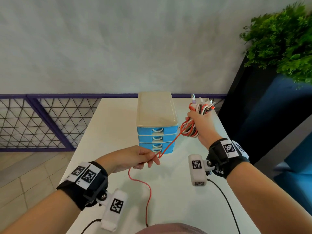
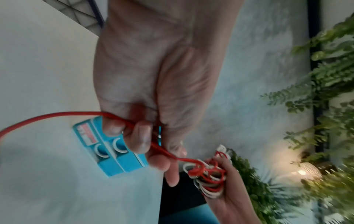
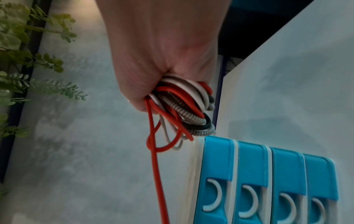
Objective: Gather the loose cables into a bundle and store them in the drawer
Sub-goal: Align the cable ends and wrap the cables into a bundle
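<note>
A coiled bundle of cables [image 1: 191,128] sits clenched in the right hand [image 1: 201,123] above the table [image 1: 177,191], while the left hand [image 1: 135,157] pinches its trailing red cable [image 1: 168,146] before a blue drawer unit [image 1: 157,130].

Counts: 2 hands, left [image 1: 135,157] and right [image 1: 200,122]. 1 cable bundle [image 1: 190,129] with red, white, grey coiled and black strands; exact cable count can't be told. 1 red cable [image 1: 148,188] trailing out of it. 1 drawer unit [image 1: 156,115] with 4 blue drawers [image 3: 268,181], each with 1 white handle. 1 table [image 1: 177,191]. 2 wrist cameras, left [image 1: 113,208], right [image 1: 197,169]. 1 plant [image 1: 283,39], far right. 1 mesh railing [image 1: 42,122], far left.
</note>
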A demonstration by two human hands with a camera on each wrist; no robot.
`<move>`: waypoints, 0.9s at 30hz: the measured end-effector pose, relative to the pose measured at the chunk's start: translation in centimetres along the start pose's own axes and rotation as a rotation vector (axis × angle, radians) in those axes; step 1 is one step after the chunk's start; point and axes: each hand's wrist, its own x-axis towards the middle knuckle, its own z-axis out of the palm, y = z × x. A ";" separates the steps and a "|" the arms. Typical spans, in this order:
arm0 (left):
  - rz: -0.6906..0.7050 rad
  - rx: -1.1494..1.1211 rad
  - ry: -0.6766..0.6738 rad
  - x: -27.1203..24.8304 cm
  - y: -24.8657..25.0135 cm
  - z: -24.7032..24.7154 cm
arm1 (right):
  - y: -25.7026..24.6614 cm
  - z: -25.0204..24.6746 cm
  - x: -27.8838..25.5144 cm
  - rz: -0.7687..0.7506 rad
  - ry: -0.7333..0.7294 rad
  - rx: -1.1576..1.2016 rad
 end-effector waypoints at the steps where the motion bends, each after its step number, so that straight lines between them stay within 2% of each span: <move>1: 0.007 -0.007 0.050 0.0 -0.6 -0.3 | -0.1 -0.3 0.2 0.003 0.012 -0.017; 5: 0.042 0.134 0.181 0.1 -1.0 -0.7 | 0.1 -0.3 0.2 -0.029 0.032 -0.078; 8: 0.046 0.327 0.212 0.4 -1.1 -1.0 | 0.0 0.2 -0.1 -0.012 0.039 -0.087; 12: 0.017 0.478 0.231 0.5 -2.0 -1.5 | -0.8 0.1 0.0 -0.012 0.040 -0.040; 17: -0.030 0.562 0.275 0.7 -2.5 -1.6 | -1.2 0.4 -0.5 -0.006 -0.029 -0.064; 19: 0.038 0.473 0.273 0.9 -1.8 -1.3 | -1.1 1.0 -1.0 0.014 -0.075 -0.034; 21: 0.171 0.347 0.262 1.1 -0.3 -0.5 | -0.8 1.7 -1.6 0.016 -0.120 -0.041; 23: 0.251 0.162 0.163 1.0 1.7 0.7 | -0.7 2.5 -2.1 -0.002 -0.139 -0.050; 25: 0.258 -0.090 0.026 0.9 2.9 1.4 | -0.5 3.0 -2.3 -0.024 -0.122 -0.063; 27: 0.198 -0.272 -0.080 0.7 3.0 1.8 | -0.8 3.2 -2.3 -0.045 -0.093 -0.036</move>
